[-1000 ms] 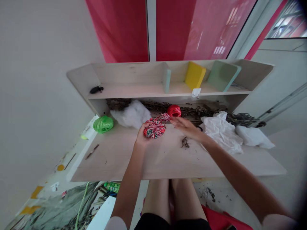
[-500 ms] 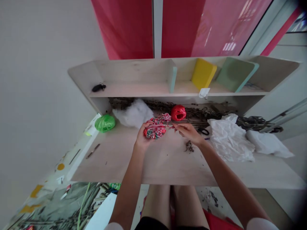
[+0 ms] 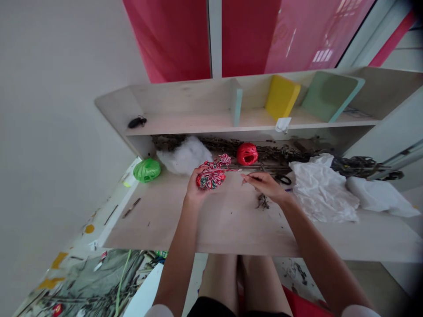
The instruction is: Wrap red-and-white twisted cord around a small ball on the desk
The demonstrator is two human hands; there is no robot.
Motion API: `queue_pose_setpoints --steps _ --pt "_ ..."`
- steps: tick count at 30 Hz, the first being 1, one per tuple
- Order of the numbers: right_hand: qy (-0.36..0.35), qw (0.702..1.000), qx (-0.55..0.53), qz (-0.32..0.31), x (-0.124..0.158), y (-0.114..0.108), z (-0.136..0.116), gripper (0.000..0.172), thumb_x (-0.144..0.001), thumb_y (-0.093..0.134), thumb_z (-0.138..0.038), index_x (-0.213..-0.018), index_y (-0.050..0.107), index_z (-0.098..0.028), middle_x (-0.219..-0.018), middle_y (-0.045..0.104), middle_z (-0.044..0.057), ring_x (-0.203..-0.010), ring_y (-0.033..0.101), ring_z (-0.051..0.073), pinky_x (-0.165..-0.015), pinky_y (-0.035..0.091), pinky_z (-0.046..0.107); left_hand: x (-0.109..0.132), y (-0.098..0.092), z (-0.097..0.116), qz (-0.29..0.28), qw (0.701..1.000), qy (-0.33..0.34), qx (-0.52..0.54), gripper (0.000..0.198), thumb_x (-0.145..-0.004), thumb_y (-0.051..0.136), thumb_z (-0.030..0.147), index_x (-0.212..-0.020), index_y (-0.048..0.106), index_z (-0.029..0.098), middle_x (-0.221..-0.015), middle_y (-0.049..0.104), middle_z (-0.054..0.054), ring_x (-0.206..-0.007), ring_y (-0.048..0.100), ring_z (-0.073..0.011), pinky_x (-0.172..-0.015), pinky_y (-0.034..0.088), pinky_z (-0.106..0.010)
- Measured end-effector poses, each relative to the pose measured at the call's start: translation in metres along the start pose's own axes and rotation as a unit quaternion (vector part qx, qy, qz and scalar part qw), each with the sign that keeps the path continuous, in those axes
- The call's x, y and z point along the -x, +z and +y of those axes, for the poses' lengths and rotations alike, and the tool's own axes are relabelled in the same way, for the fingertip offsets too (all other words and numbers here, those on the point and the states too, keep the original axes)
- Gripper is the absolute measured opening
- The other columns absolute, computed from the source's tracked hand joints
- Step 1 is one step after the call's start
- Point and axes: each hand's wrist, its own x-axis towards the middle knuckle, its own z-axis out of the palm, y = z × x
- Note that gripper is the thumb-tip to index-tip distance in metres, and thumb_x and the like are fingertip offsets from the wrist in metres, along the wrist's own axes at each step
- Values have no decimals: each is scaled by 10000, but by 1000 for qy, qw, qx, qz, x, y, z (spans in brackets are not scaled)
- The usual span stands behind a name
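My left hand is wrapped round a bundle of red, white and green yarn, held up over the desk. A looped tuft of yarn stands at the bundle's upper right, and a thin strand sticks out of it to the right. Just beyond the strand's tip, my right hand is closed in a pinch. Something thin shows at its fingertips, too small to make out. Behind the hands lie a red ball of plastic twine and a heap of white stuffing.
A green twine ball and a craft knife lie at the left. Black-handled scissors, dried plant bits and crumpled white plastic are at the right. Dried stems run along under the shelf.
My right hand has drawn slightly away from the yarn bundle to the right, and a strand now juts out straight between them. My left hand still holds the bundle. The view has shifted slightly.
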Motion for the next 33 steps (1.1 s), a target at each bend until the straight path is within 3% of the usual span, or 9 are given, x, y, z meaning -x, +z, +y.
queue_pose_setpoints --steps 6,8,10,13,21,25,28,31,33 --pt "2 979 -190 79 -1 -5 -1 467 -666 711 -630 -723 618 -176 -509 196 -97 -447 138 49 -411 117 224 -4 -5 -3 10 999 3 -35 60 -676 589 195 -730 606 172 -769 709 -26 -741 695 -221 -813 557 -446" --pt "-4 967 -224 118 -5 -6 -3 450 -608 771 -594 -692 602 -185 -517 278 -84 -449 155 45 -403 126 217 -4 -6 -5 16 998 -9 -55 80 -672 584 194 -738 620 165 -749 708 -36 -718 693 -222 -804 562 -444" --pt "-7 954 -264 138 -11 -7 -3 432 -576 800 -559 -673 588 -194 -592 464 -43 -456 201 41 -398 161 210 -5 -6 -8 15 997 -30 -74 117 -666 583 194 -766 634 161 -761 717 -46 -718 697 -230 -808 564 -456" --pt "1 943 -310 119 -18 -8 0 400 -608 783 -525 -637 550 -201 -801 652 15 -457 269 43 -398 229 216 -6 -8 -11 1 994 -55 -90 167 -662 585 191 -815 646 159 -813 734 -62 -756 707 -245 -812 565 -462" --pt "-19 932 -335 136 -20 -13 11 373 -617 790 -499 -665 577 -196 -698 670 2 -360 221 8 -336 181 192 -12 -6 -18 21 982 -36 -182 176 -669 645 200 -834 675 145 -816 743 -71 -760 709 -221 -755 580 -373" --pt "-18 909 -367 194 -21 -27 11 314 -659 787 -419 -666 570 -193 -676 660 -12 -394 388 19 -342 311 150 -12 -8 -20 0 973 -49 -225 213 -646 653 187 -847 691 130 -806 747 -85 -726 708 -219 -723 580 -339" --pt "-9 874 -406 267 -22 -39 12 245 -726 747 -331 -679 549 -193 -675 645 -22 -536 575 49 -458 475 137 -12 -14 -17 -26 975 -88 -203 230 -639 624 177 -851 695 123 -817 751 -101 -793 718 -265 -776 579 -390" --pt "-2 842 -437 317 -22 -46 14 213 -753 722 -283 -693 535 -199 -649 622 -34 -582 613 57 -511 521 133 -11 -16 -16 -43 982 -113 -144 218 -639 603 176 -837 683 130 -842 751 -108 -885 711 -314 -847 558 -462" --pt "-8 842 -434 321 -19 -46 15 219 -747 727 -294 -696 535 -202 -627 602 -43 -558 594 55 -499 515 133 -10 -14 -15 -31 990 -90 -105 180 -649 599 185 -813 662 145 -834 748 -97 -893 710 -311 -866 548 -479"
